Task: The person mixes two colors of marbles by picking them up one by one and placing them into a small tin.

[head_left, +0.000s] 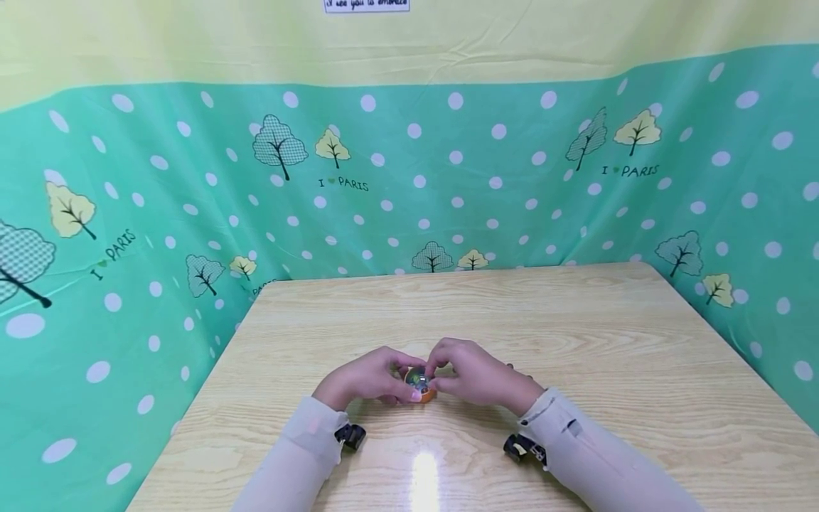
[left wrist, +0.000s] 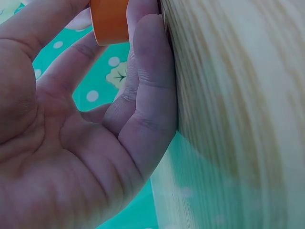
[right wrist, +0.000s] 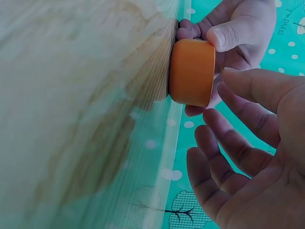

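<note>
A small round orange case point(head_left: 427, 395) with a dark, glossy, patterned top stands on the wooden table between the hands. My left hand point(head_left: 371, 375) grips it from the left, thumb on the near rim and index finger round the far side. In the right wrist view its smooth orange side wall point(right wrist: 191, 71) shows, with the left thumb over the top edge. My right hand point(head_left: 475, 372) is at its right, thumb and index fingertips close together right at the top; I cannot tell whether they pinch something. The other right fingers point(right wrist: 238, 148) curve loosely, apart from the case.
The light wooden table point(head_left: 512, 306) reaches away to a green, dotted curtain point(head_left: 397, 163) at the back and sides. Small black devices point(head_left: 350, 435) are strapped at both wrists, below the pale sleeves point(head_left: 301, 444). A bright reflection lies on the near tabletop.
</note>
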Demonstrator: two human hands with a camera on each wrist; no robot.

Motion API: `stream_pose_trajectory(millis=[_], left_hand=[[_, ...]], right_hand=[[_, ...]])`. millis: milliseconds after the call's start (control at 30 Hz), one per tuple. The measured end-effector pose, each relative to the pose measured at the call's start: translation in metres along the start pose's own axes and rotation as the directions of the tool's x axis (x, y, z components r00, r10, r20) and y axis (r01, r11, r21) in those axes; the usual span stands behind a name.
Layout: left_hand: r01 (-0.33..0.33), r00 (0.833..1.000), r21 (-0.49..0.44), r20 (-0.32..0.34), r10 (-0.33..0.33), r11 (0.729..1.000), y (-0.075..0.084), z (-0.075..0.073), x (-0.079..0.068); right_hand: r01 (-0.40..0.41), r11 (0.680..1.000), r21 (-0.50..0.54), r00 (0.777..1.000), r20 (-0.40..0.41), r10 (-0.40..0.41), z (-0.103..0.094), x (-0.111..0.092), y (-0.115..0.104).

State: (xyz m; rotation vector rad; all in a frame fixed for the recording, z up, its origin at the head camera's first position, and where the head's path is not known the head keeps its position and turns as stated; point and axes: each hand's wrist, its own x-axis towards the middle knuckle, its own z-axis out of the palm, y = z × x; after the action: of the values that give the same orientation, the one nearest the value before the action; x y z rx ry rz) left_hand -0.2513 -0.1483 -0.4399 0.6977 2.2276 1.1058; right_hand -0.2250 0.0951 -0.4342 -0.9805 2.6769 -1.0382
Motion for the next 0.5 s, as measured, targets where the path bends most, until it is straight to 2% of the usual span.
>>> stream_pose_trajectory(millis=[500], left_hand=[[0.033,0.999,-0.021,-0.005,-0.033,0.999,0.0017,0.0006,-0.0014]], right_hand=[[-0.017,1.0,0.006,1.0,0.008,0.017,-0.0041,-0.0002,0.0018]])
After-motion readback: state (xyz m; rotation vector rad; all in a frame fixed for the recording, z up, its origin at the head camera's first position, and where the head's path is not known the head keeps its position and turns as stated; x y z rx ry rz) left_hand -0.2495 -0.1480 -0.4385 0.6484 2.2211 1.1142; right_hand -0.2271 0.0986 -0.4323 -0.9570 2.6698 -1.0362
